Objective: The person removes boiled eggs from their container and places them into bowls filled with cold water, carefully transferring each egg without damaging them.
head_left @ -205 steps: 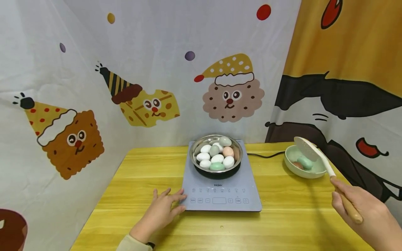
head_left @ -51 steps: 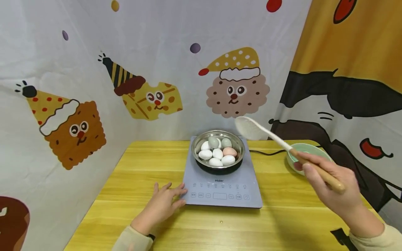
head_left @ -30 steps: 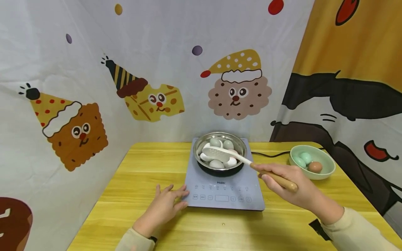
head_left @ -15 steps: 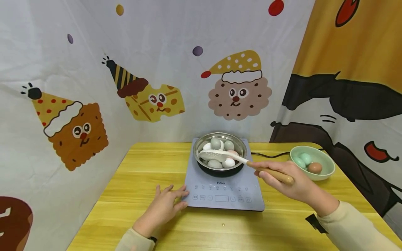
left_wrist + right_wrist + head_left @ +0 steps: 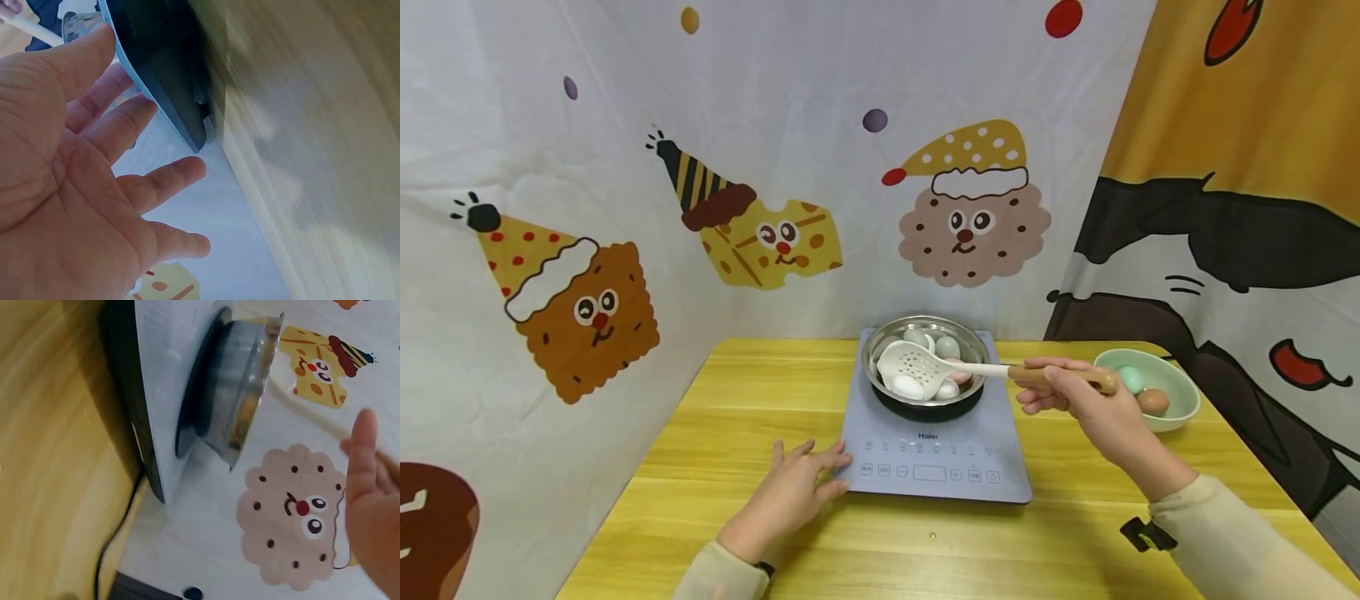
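My right hand (image 5: pixel 1093 404) grips the wooden handle of a white slotted spoon (image 5: pixel 917 367), whose perforated bowl is low in the steel pan (image 5: pixel 973 333) among the eggs. A white egg (image 5: pixel 907 387) lies against the spoon's front edge; whether it sits in the spoon, I cannot tell. Grey-green, white and pinkish eggs lie around it. The pan stands on a grey induction cooktop (image 5: pixel 928 454). Fingers spread, my left hand (image 5: pixel 790 497) touches the cooktop's left edge, as the left wrist view also shows with the hand (image 5: pixel 69 169) beside the cooktop's rim.
A pale green bowl (image 5: pixel 1187 396) at the right holds a green egg (image 5: pixel 1131 379) and a brown egg (image 5: pixel 1153 402), partly behind my right hand. A black cord (image 5: pixel 1045 367) runs from behind the cooktop. A printed curtain (image 5: pixel 775 108) hangs behind the wooden table (image 5: pixel 760 400).
The slotted spoon has gone from over the green bowl to the pan, and its bowl has since tilted among the eggs. The pan holds fewer eggs than at first. My left hand has stayed put.
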`<state>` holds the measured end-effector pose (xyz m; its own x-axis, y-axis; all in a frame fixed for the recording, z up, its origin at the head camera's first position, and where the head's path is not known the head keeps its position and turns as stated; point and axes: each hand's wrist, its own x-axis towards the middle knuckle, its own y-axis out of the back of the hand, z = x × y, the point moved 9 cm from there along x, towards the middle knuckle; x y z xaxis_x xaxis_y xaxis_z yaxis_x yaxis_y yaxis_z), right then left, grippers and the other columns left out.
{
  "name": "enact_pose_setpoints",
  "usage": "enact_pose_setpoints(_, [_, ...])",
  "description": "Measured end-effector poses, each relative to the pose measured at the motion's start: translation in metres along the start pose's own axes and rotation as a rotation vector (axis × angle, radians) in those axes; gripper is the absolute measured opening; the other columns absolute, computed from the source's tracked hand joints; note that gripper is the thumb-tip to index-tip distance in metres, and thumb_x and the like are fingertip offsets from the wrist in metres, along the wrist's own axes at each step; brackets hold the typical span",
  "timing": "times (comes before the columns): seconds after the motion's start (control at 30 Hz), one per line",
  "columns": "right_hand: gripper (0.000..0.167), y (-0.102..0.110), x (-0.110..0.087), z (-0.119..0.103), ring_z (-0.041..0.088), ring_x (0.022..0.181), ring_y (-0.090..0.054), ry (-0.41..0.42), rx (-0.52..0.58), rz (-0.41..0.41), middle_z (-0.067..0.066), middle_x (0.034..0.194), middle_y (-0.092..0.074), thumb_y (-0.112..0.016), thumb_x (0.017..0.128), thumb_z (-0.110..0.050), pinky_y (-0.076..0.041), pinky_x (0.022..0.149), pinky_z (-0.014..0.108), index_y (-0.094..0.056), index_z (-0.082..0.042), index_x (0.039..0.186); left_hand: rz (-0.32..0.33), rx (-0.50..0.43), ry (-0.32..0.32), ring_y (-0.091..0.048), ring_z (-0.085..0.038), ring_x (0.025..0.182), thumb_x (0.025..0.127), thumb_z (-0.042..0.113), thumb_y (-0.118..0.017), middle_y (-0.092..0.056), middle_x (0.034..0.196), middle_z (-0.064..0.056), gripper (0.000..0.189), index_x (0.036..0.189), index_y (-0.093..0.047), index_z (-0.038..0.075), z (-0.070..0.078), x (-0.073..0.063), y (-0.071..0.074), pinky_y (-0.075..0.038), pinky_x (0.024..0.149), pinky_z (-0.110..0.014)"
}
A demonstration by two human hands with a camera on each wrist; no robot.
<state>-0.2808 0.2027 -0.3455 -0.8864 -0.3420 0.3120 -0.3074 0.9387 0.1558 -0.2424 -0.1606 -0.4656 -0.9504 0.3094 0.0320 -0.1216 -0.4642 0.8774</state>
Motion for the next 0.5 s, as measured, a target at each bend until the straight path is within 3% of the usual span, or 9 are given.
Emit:
enact_pose_setpoints(0.1, [0.034,0.008,0.000,0.015,0.020,0.095,-0.082,-0.119,0.139,0.102,0.007,0.120,-0.083,-0.048,0.116,-0.027,-0.068,0.084,0.036,-0.071,-0.007,0.132,-0.002,0.000,0.000,-0.047,-0.056,0.148,0.097,0.032,-0.079,-0.062,0.155,0.000,0.042,0.136,-0.074,0.019,-0.001,0.001,0.001,-0.008,0.121,-0.087])
enact_pose_setpoints(0.27, [0.034,0.009,0.000,0.030,0.019,0.091,-0.083,-0.208,0.305,0.229,0.010,0.113,-0.084,-0.050,0.115,-0.034,-0.069,0.079,0.034,-0.075,-0.012,0.123,0.002,-0.002,-0.003,-0.047,-0.056,0.148,0.097,0.032,-0.079,-0.062,0.155,0.000,0.042,0.136,-0.074,0.019,-0.002,0.002,0.002,-0.008,0.121,-0.087])
enact_pose_setpoints(0.5, [0.039,0.014,-0.006,0.036,0.020,0.094,-0.083,-0.244,0.404,0.272,0.008,0.113,-0.084,-0.045,0.117,-0.035,-0.069,0.078,0.032,-0.077,-0.013,0.118,0.004,-0.016,0.004,-0.047,-0.055,0.149,0.096,0.033,-0.079,-0.062,0.155,0.002,0.042,0.136,-0.074,0.021,-0.002,0.001,-0.001,-0.006,0.122,-0.086])
